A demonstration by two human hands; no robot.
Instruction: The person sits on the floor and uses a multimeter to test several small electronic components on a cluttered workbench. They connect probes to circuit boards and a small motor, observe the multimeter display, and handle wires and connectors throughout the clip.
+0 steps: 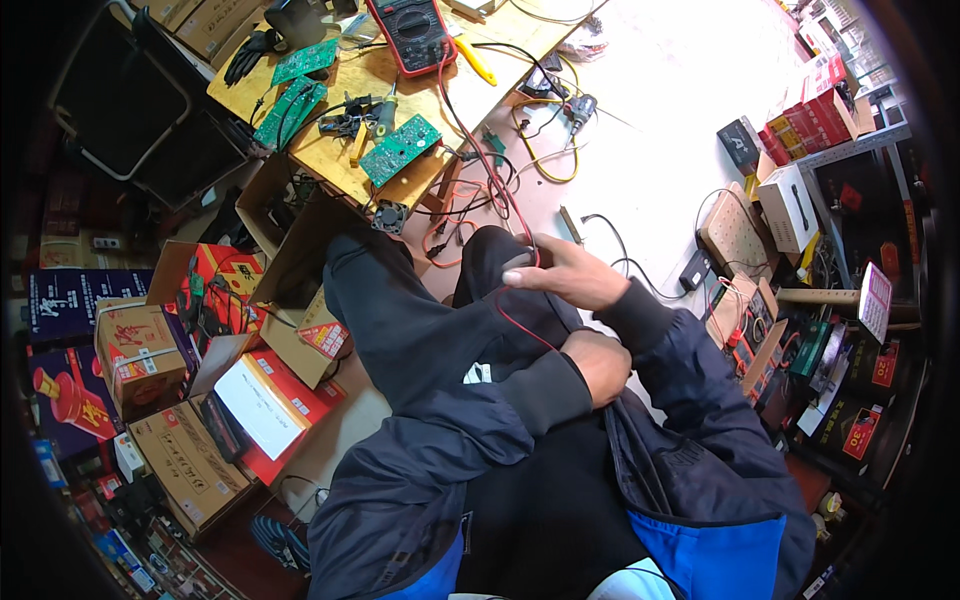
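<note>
Jacket (400, 490), dark with blue lining, along lower edge of frame. Next up, just right of centre: left hand (598, 366), curled into a fist, with thin red lead (524, 330) running to it; inside of grip hidden. Just above: right hand (573, 275), thumb and fingers half curled about same lead, narrow gap; cannot tell whether firmly pinching or only guiding. Red lead in a slack bow between both hands, over black trousers (400, 320) at centre, then up from right hand toward multimeter (412, 30), red-edged, top centre.

Step in hand, by judgement: working lead through both hands, perhaps straightening or gathering. Next move probably calls for steady left hold, light right fingers, slack taken up gently to avoid tugging multimeter.

Farther out: cardboard carton (190, 465) at lower left; small fan (390, 216) just below near edge of wooden table (525, 40), upper centre. On tabletop: green circuit board (400, 150) near that edge, second green board (290, 110) farther left, yellow handle (477, 62) beside multimeter. Pale floor (640, 150) past table, with cable tangle; red box (812, 110) at upper right.
</note>
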